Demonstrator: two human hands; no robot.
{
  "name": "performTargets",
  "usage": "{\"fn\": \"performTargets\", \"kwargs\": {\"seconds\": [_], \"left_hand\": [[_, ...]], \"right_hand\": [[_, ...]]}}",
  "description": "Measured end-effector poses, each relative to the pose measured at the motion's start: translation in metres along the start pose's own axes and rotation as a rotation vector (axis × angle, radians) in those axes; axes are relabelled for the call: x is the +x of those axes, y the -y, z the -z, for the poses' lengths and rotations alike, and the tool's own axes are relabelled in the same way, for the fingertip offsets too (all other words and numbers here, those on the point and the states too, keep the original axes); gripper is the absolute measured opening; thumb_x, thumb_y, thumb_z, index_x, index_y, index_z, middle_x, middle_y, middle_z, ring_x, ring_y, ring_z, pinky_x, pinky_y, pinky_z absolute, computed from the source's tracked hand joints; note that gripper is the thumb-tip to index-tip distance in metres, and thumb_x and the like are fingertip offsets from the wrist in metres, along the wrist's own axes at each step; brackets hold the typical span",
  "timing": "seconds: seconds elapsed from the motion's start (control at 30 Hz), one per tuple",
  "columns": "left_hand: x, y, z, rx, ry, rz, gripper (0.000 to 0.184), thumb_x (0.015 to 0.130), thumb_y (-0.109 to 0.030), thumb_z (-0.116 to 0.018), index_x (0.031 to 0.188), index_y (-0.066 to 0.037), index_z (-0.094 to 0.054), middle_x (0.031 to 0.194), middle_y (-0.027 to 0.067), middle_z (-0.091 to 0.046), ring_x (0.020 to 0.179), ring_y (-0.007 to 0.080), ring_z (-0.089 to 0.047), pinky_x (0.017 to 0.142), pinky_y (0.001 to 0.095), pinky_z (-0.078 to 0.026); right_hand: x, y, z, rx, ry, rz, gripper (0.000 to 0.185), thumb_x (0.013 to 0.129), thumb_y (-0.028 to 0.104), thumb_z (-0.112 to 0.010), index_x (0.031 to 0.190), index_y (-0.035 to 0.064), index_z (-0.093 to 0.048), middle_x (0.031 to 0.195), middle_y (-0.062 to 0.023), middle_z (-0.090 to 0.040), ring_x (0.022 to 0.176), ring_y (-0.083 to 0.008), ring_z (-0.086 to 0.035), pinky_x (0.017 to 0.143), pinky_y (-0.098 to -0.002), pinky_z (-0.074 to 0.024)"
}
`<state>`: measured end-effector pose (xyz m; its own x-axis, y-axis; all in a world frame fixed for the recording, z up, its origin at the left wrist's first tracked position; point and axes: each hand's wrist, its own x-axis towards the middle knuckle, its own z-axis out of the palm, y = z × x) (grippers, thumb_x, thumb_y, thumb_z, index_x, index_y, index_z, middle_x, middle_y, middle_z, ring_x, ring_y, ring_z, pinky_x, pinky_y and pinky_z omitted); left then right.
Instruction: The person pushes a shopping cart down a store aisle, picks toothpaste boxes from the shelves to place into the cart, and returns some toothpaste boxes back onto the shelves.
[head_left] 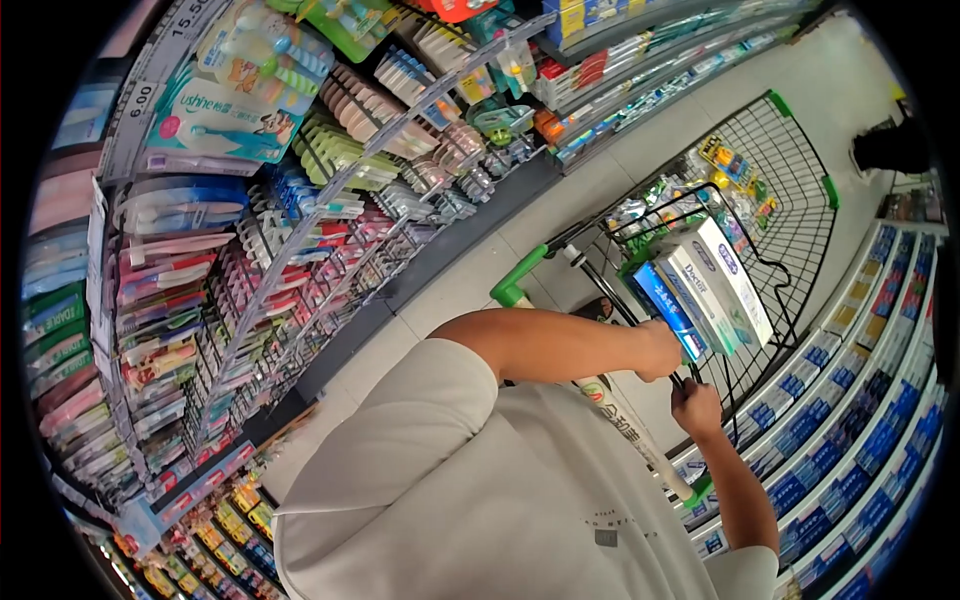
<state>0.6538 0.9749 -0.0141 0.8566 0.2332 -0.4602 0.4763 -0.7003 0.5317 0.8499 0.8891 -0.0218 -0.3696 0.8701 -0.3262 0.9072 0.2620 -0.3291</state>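
Note:
My left hand (660,350) is closed at the near end of a blue carton (670,308). Its fingertips are hidden, so I cannot tell whether they grip the carton or the black bar beside it. Just below, my right hand (696,408) is wrapped round a black bar (678,380) at the near side of the shopping cart (805,230). Against the blue carton stands a grey and white carton (700,285) marked "Doctor", with a white carton (732,275) on its far side. The cart's printed handle (630,430) with green ends runs under my forearms.
Bagged and colourful packages (715,185) lie deeper in the cart. Racks of hanging toothbrushes (180,300) line the left side. Shelves of boxed goods (830,400) curve along the right. Tiled floor (620,170) runs between, and a dark shape (888,148) shows at the far end.

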Motion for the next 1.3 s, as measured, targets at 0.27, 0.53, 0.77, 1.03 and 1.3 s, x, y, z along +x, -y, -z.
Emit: {"fn": "performTargets", "kwargs": {"seconds": [0.27, 0.53, 0.77, 1.03, 1.3], "left_hand": [[-0.015, -0.009, -0.01, 0.005, -0.057, 0.009, 0.023, 0.074, -0.015, -0.065, 0.092, -0.003, -0.071, 0.099, 0.0143, -0.069, 0.091, 0.0298, -0.067, 0.076, 0.0401, -0.053], [-0.028, -0.02, -0.025, -0.013, -0.025, 0.028, 0.025, 0.075, -0.017, -0.065, 0.095, -0.003, -0.071, 0.102, 0.015, -0.068, 0.094, 0.0295, -0.066, 0.079, 0.0397, -0.052], [-0.038, -0.029, -0.042, -0.042, 0.006, 0.042, 0.027, 0.075, -0.014, -0.065, 0.099, -0.003, -0.071, 0.105, 0.0148, -0.067, 0.097, 0.0296, -0.066, 0.08, 0.0398, -0.053], [-0.052, -0.032, -0.043, -0.026, 0.009, 0.017, 0.025, 0.079, -0.018, -0.064, 0.097, -0.002, -0.071, 0.103, 0.0155, -0.068, 0.095, 0.0301, -0.067, 0.079, 0.0402, -0.053], [-0.044, -0.031, -0.048, 0.032, -0.021, -0.024, 0.028, 0.084, -0.028, -0.064, 0.094, -0.003, -0.071, 0.1, 0.0178, -0.068, 0.093, 0.0319, -0.067, 0.079, 0.0418, -0.053]], "right_hand": [[-0.011, 0.007, -0.008, -0.068, 0.021, -0.02, 0.015, 0.074, 0.015, -0.063, 0.065, 0.0049, -0.057, 0.056, -0.0178, -0.058, 0.056, -0.0379, -0.06, 0.053, -0.0472, -0.0491], [-0.027, 0.023, -0.021, -0.078, -0.024, -0.036, 0.014, 0.071, 0.015, -0.062, 0.064, 0.0047, -0.055, 0.056, -0.0182, -0.057, 0.057, -0.0391, -0.059, 0.056, -0.048, -0.0485], [-0.042, 0.041, -0.028, -0.085, -0.024, -0.05, 0.013, 0.072, 0.015, -0.062, 0.066, 0.0049, -0.056, 0.059, -0.0174, -0.059, 0.058, -0.0387, -0.059, 0.057, -0.0472, -0.0488], [-0.051, 0.054, -0.037, -0.083, 0.003, -0.113, 0.015, 0.075, 0.018, -0.061, 0.07, 0.005, -0.057, 0.06, -0.0171, -0.059, 0.058, -0.0386, -0.059, 0.056, -0.0476, -0.0484], [-0.057, 0.057, -0.036, -0.154, 0.025, -0.132, 0.021, 0.08, 0.027, -0.059, 0.073, 0.0072, -0.062, 0.061, -0.0161, -0.061, 0.059, -0.0368, -0.061, 0.057, -0.0462, -0.0506]]}}
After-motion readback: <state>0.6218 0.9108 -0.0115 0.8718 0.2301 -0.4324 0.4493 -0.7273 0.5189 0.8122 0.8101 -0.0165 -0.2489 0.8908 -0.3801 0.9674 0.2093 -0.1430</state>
